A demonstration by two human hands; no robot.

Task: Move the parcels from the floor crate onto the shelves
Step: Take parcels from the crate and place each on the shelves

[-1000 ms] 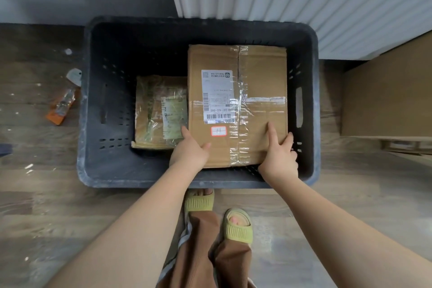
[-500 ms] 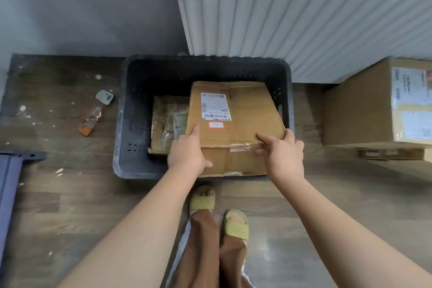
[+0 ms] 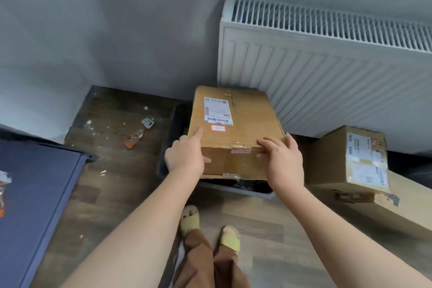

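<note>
Both hands clamp the near end of the cardboard parcel (image 3: 243,124), which hangs tilted just above the dark floor crate (image 3: 236,189). The left hand (image 3: 184,159) pinches the near left corner, index finger on the top face and thumb on the front. The right hand (image 3: 282,161) curls over the near right corner. Another labelled carton (image 3: 346,161) sits to the right, below the radiator (image 3: 327,77).
</note>
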